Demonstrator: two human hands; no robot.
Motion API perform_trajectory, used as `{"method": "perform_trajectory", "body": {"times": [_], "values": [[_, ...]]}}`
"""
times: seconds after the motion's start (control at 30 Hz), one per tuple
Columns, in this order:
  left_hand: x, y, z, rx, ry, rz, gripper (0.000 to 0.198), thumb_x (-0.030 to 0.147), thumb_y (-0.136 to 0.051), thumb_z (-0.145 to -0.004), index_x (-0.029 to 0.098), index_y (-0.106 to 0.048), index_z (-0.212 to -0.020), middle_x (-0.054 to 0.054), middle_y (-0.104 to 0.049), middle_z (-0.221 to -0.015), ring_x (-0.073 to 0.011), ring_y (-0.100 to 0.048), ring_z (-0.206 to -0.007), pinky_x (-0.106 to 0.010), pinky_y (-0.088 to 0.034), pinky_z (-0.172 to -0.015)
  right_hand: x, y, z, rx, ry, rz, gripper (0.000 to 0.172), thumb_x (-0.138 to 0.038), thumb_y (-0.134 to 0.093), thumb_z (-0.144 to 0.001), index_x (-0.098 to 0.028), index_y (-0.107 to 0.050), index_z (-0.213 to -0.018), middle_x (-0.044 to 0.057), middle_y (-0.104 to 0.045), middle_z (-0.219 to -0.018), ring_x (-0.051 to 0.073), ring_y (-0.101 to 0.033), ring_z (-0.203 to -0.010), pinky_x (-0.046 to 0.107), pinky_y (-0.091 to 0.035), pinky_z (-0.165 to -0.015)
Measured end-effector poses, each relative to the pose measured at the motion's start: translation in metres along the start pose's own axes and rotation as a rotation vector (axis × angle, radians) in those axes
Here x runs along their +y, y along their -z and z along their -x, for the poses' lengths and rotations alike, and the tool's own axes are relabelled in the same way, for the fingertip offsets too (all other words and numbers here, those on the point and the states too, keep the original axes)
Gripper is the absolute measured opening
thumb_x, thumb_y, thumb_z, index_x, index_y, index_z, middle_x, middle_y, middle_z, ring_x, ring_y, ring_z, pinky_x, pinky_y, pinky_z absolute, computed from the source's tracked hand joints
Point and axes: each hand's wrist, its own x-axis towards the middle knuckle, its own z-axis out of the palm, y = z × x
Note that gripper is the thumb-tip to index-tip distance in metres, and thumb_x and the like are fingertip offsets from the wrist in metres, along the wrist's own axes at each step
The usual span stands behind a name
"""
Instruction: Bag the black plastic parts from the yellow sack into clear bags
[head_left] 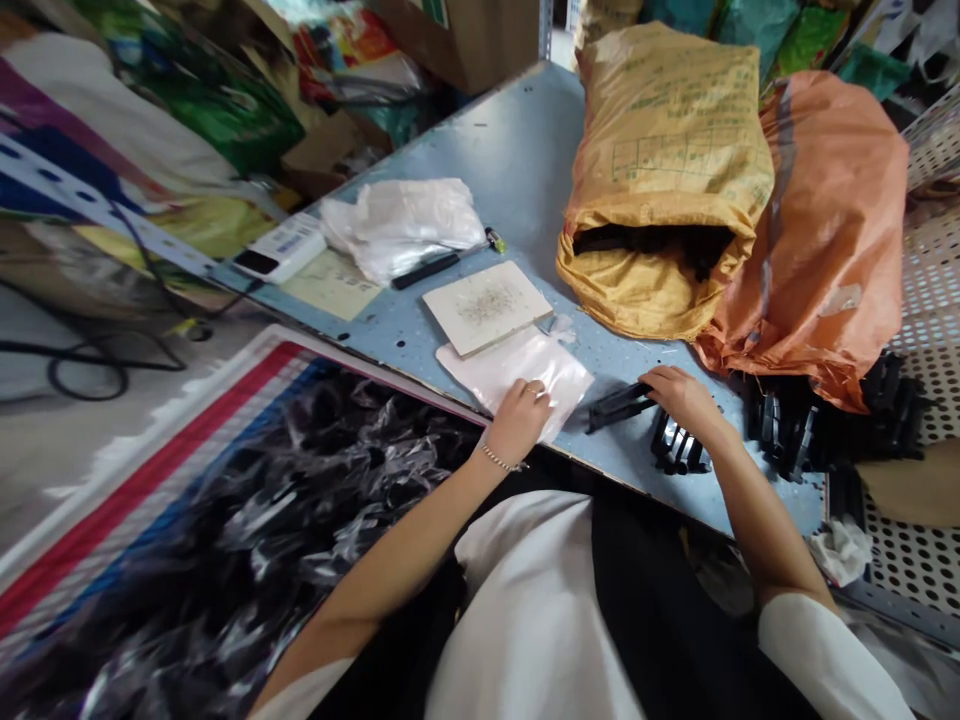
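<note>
Left hand (521, 420) on a clear plastic bag (517, 372), right hand (682, 400) gripping a black plastic part (619, 405), at the near edge of a blue table (517, 130).
Left fingers (534, 392) lie flat on the one smooth bag; right fingers (660, 378) curl closed around the ridged part, just beside a heap of black parts (679, 447). Farther off are one speckled white board (487, 305), a yellow woven sack (664, 180) and an orange woven sack (825, 230).

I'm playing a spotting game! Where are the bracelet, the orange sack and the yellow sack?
Bracelet (498, 458): head view, middle of its chain.
Orange sack (832, 230): head view, upper middle of the sack.
Yellow sack (675, 135): head view, printed front of the sack.
</note>
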Motion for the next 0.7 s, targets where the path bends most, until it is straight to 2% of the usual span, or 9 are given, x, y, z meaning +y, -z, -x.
{"method": "perform_trajectory", "body": {"times": [0.07, 0.13, 0.23, 0.3, 0.33, 0.47, 0.57, 0.63, 0.7], "values": [[-0.001, -0.008, -0.011, -0.052, 0.084, 0.098, 0.015, 0.018, -0.059, -0.087, 0.014, -0.067, -0.075, -0.013, -0.067, -0.089, -0.025, -0.062, -0.09, -0.041, -0.052, -0.087, -0.009, 0.001, 0.011, 0.005, -0.031, 0.017, 0.018, -0.027, -0.066, -0.083, -0.023, -0.073, -0.1, 0.007, -0.068, -0.095, 0.024, -0.061, -0.089, 0.042, -0.047, -0.089], [-0.014, -0.006, -0.017, -0.085, 0.243, 0.252, 0.015, 0.023, -0.063, -0.085, 0.016, -0.065, -0.072, -0.008, -0.066, -0.082, -0.0212, -0.062, -0.082, -0.036, -0.052, -0.081, -0.015, -0.007, 0.023, 0.007, -0.073, -0.057, 0.022, -0.034, -0.064, -0.086, -0.021, -0.073, -0.101, 0.008, -0.068, -0.09, 0.023, -0.062, -0.083, 0.038, -0.05, -0.082], [-0.036, 0.007, -0.024, -0.144, 0.492, 0.517, 0.024, 0.036, -0.059, -0.086, 0.017, -0.063, -0.071, -0.001, -0.062, -0.067, -0.0163, -0.058, -0.065, -0.029, -0.047, -0.065, -0.021, -0.035, 0.039, -0.06, -0.306, -0.599, 0.023, -0.041, -0.069, -0.082, -0.019, -0.072, -0.087, 0.005, -0.067, -0.074, 0.017, -0.061, -0.066, 0.03, -0.05, -0.064], [-0.042, 0.013, -0.027, -0.177, 0.586, 0.64, 0.024, 0.037, -0.057, -0.085, 0.017, -0.063, -0.072, 0.001, -0.06, -0.06, -0.015, -0.056, -0.059, -0.027, -0.044, -0.06, -0.026, -0.058, 0.046, -0.133, -0.446, -0.934, 0.029, -0.046, -0.074, -0.076, -0.018, -0.068, -0.074, 0.004, -0.064, -0.062, 0.014, -0.056, -0.054, 0.026, -0.046, -0.053], [-0.043, 0.014, -0.028, -0.181, 0.611, 0.682, 0.021, 0.035, -0.059, -0.082, 0.017, -0.063, -0.073, 0.001, -0.061, -0.06, -0.0147, -0.056, -0.058, -0.027, -0.044, -0.06, -0.029, -0.069, 0.049, -0.159, -0.478, -1.013, 0.033, -0.049, -0.076, -0.073, -0.017, -0.065, -0.07, 0.003, -0.062, -0.059, 0.013, -0.054, -0.051, 0.025, -0.044, -0.049], [-0.039, 0.009, -0.027, -0.095, 0.675, 0.839, 0.008, 0.019, -0.064, -0.073, 0.017, -0.059, -0.079, -0.001, -0.068, -0.069, -0.014, -0.062, -0.061, -0.025, -0.048, -0.061, -0.04, -0.104, 0.056, -0.262, -0.6, -1.344, 0.035, -0.045, -0.084, -0.067, -0.016, -0.065, -0.075, 0.005, -0.068, -0.073, 0.011, -0.057, -0.055, 0.021, -0.045, -0.047], [-0.041, 0.004, -0.023, -0.003, 0.594, 0.794, 0.006, 0.011, -0.056, -0.077, 0.017, -0.058, -0.079, -0.002, -0.07, -0.073, -0.0144, -0.065, -0.069, -0.027, -0.053, -0.068, -0.042, -0.123, 0.058, -0.375, -0.707, -1.65, 0.034, -0.035, -0.086, -0.07, -0.013, -0.066, -0.086, 0.009, -0.07, -0.089, 0.01, -0.061, -0.066, 0.015, -0.046, -0.05], [-0.044, 0.006, -0.02, 0.035, 0.409, 0.609, 0.017, 0.009, -0.049, -0.081, 0.016, -0.064, -0.083, -0.005, -0.073, -0.085, -0.017, -0.067, -0.083, -0.034, -0.055, -0.083, -0.038, -0.134, 0.058, -0.448, -0.773, -1.771, 0.034, -0.03, -0.084, -0.073, -0.011, -0.065, -0.094, 0.009, -0.069, -0.089, 0.008, -0.059, -0.067, 0.012, -0.045, -0.049], [-0.045, 0.009, -0.016, 0.066, 0.205, 0.398, 0.028, 0.01, -0.043, -0.087, 0.015, -0.07, -0.094, -0.01, -0.073, -0.104, -0.0212, -0.066, -0.101, -0.042, -0.052, -0.098, -0.033, -0.144, 0.055, -0.495, -0.822, -1.86, 0.031, -0.028, -0.078, -0.08, -0.01, -0.064, -0.101, 0.005, -0.066, -0.081, 0.006, -0.053, -0.061, 0.01, -0.043, -0.046]]}}
